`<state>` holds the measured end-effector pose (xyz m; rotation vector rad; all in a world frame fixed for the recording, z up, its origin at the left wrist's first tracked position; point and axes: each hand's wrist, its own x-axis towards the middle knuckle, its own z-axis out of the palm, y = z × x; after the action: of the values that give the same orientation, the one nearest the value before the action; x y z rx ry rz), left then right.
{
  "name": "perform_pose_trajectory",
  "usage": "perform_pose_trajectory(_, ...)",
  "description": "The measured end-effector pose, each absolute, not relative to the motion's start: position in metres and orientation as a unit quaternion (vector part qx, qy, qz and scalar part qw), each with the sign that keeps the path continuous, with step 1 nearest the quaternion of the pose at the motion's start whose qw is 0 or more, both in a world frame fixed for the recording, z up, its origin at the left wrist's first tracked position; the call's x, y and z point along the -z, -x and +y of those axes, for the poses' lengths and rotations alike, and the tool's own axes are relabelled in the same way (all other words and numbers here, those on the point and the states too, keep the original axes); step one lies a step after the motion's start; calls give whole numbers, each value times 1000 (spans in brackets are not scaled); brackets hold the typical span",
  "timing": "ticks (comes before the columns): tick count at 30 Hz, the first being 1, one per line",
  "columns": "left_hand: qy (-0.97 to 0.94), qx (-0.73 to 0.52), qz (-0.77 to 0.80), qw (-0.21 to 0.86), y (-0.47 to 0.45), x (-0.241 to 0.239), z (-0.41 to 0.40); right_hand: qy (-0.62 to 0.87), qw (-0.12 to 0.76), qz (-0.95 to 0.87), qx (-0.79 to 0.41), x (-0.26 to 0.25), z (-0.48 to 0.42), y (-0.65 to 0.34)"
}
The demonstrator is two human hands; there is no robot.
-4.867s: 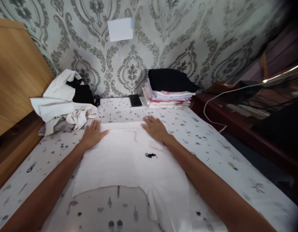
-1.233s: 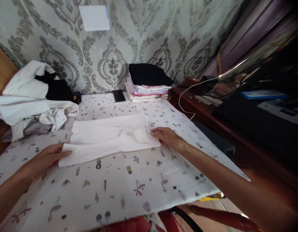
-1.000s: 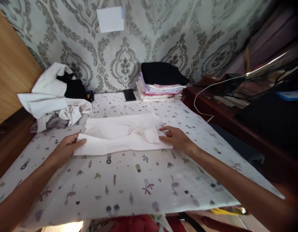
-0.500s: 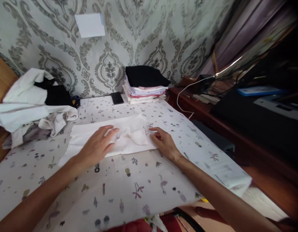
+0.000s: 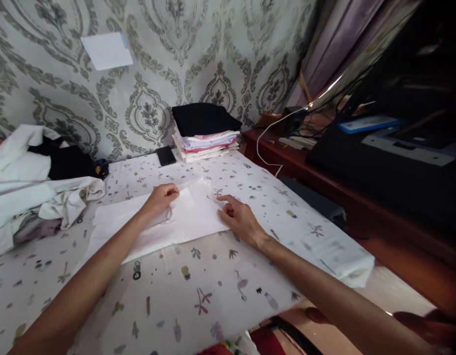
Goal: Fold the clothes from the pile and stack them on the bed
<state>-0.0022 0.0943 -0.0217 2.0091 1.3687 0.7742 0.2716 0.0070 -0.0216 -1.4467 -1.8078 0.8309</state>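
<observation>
A white garment [image 5: 191, 217], folded into a long strip, lies across the patterned sheet [image 5: 198, 291] covering the table. My left hand [image 5: 162, 196] rests on the strip's far side near its middle, fingers curled and pinching the cloth. My right hand [image 5: 238, 217] sits at the strip's right end, index finger pointing along the edge and the other fingers bent, pressing the fabric down.
A stack of folded clothes [image 5: 206, 132] topped by a black piece stands by the wall, a black phone [image 5: 166, 156] beside it. Unfolded white and black clothes [image 5: 35, 182] pile up at left. A wooden bench [image 5: 346, 182] with cables and dark devices runs along the right.
The spread-out shirt has become a narrow folded strip. My left hand moved from the strip's left end to its middle and curled onto the cloth. The view shifted right.
</observation>
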Motion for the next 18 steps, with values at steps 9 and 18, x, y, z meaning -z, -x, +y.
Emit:
perform_pose_trajectory(9,-782,-286,503,231,-7,11,81,556,333,-696,-308,20,5,-272)
perform_pose_trajectory(18,-820,-152,549,56,-13,6,74,567,326,-696,-297,20,5,-272)
